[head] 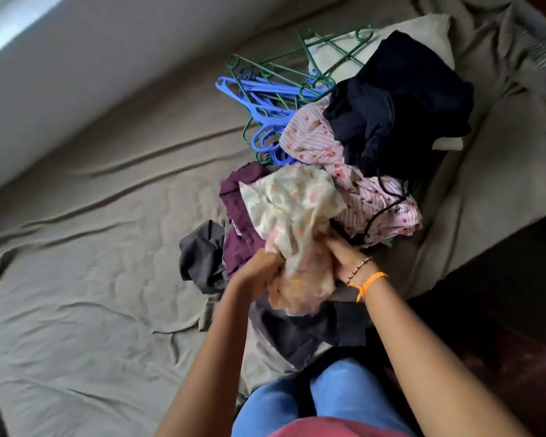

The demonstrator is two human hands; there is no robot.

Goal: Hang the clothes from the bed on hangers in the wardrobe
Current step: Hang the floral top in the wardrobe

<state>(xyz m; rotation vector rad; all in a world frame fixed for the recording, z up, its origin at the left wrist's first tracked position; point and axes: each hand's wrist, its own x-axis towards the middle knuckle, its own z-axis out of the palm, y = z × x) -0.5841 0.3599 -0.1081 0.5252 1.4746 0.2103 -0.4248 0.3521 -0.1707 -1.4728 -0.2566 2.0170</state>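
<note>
step: picking first garment off pile | both grips curled round cream top (293, 222), left hand (259, 272), right hand (344, 257) | top at pile's near edge on bed (92, 247) | hangers (275, 99) beyond pile | next: shake out, fetch hanger

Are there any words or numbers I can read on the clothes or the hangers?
None: no words, numbers or labels can be read anywhere.
The cream floral garment held in both hands and the pink striped garment show only patterns.
The blue hangers and green hangers look plain.
</note>
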